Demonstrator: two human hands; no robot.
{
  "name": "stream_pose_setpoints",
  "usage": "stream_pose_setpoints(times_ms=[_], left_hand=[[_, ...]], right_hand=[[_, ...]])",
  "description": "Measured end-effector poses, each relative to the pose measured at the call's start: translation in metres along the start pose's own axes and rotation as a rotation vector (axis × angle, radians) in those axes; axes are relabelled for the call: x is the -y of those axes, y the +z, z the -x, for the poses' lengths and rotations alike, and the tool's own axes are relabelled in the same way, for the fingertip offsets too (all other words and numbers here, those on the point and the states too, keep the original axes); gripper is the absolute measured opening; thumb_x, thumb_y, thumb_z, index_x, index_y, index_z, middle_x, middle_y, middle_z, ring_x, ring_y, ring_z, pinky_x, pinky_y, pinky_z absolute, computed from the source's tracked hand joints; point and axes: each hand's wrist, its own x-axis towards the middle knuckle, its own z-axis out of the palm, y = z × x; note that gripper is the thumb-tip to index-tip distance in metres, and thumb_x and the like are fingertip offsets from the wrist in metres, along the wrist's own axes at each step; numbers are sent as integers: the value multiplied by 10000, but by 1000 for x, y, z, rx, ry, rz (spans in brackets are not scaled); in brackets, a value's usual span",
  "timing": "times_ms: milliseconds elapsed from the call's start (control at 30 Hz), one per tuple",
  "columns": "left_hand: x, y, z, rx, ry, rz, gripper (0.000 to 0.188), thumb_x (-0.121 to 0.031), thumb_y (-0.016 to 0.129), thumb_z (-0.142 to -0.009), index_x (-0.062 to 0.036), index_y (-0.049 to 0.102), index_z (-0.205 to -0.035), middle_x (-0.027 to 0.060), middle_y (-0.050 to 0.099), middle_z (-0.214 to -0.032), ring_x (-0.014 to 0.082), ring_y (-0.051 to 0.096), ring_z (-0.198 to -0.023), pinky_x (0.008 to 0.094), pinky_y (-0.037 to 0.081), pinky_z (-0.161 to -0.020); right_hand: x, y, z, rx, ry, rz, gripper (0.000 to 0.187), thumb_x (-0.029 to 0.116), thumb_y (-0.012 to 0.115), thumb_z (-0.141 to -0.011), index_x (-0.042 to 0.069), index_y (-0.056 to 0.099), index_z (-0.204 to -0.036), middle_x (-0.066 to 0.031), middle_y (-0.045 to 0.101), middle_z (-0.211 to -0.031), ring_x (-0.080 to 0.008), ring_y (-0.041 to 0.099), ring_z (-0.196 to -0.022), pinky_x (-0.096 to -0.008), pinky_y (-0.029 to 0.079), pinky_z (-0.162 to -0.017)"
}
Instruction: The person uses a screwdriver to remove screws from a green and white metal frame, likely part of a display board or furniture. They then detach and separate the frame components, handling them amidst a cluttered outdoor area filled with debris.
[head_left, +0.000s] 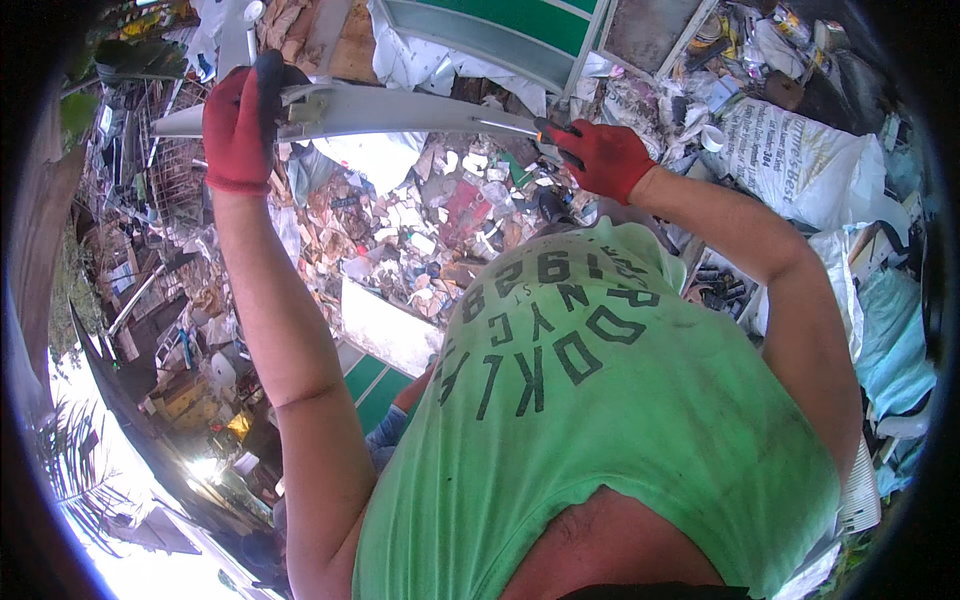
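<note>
A long, curved grey-white strip point(400, 108), seemingly plastic, stretches across the top of the head view. My left hand point(240, 130), in a red glove with dark fingers, is closed around it near its left end and holds it up. My right hand point(610, 160), gloved the same way, grips a screwdriver point(508, 127) by its dark and orange handle. The thin metal shaft points left and lies over the strip's right end. Whether its tip presses on the strip, I cannot tell.
Scrap and broken plastic pieces point(420, 225) cover the ground below. White sacks point(800, 165) are heaped on the right, and a green panel point(490, 30) with a pale frame stands at the top. Another person's arm point(412, 392) shows beside my green shirt. Wire mesh point(155, 165) lies left.
</note>
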Motion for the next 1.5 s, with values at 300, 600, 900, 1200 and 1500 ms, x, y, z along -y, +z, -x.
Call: stream_pose_setpoints(times_ms=[300, 600, 900, 1200, 1500], left_hand=[[29, -18, -2, 82, -109, -78, 424, -327, 509, -1050, 54, 692, -1082, 116, 736, -982, 162, 668, -899, 303, 497, -832], [26, -11, -4, -20, 4, -61, 410, -312, 543, -1023, 57, 716, -981, 69, 650, -757, 132, 586, -697, 298, 451, -647], [2, 3, 8, -36, -18, 24, 438, -343, 542, -1020, 36, 741, -927, 53, 673, -783, 111, 567, -690, 274, 426, -646], [22, -9, -1, 12, 17, -24, 420, -325, 531, -1026, 41, 728, -963, 67, 665, -798, 116, 574, -710, 284, 440, -659], [12, -2, -3, 15, 10, 38, 438, -337, 530, -1026, 36, 738, -927, 41, 634, -756, 97, 528, -680, 275, 399, -622]], right_hand=[[1, -9, 8, 455, 522, -1103, 571, 136, 607, -963, 141, 450, -1512, 41, 553, -775, -35, 448, -563, -198, 392, -515], [5, -10, -8, 40, 8, 63, 569, 162, 646, -884, 137, 532, -1440, -99, 646, -1066, -206, 664, -828, -354, 547, -715], [3, -18, 7, 472, 524, -1229, 506, 161, 606, -965, 154, 530, -1465, 24, 506, -755, -67, 472, -547, -235, 399, -470], [17, -21, 0, 70, -110, 808, 574, 206, 619, -860, 235, 538, -1427, -192, 654, -1137, -369, 669, -1044, -474, 549, -883], [-4, -15, 6, 437, 577, -1293, 542, 204, 623, -939, 99, 522, -1461, 31, 614, -987, -44, 471, -636, -200, 396, -531]])
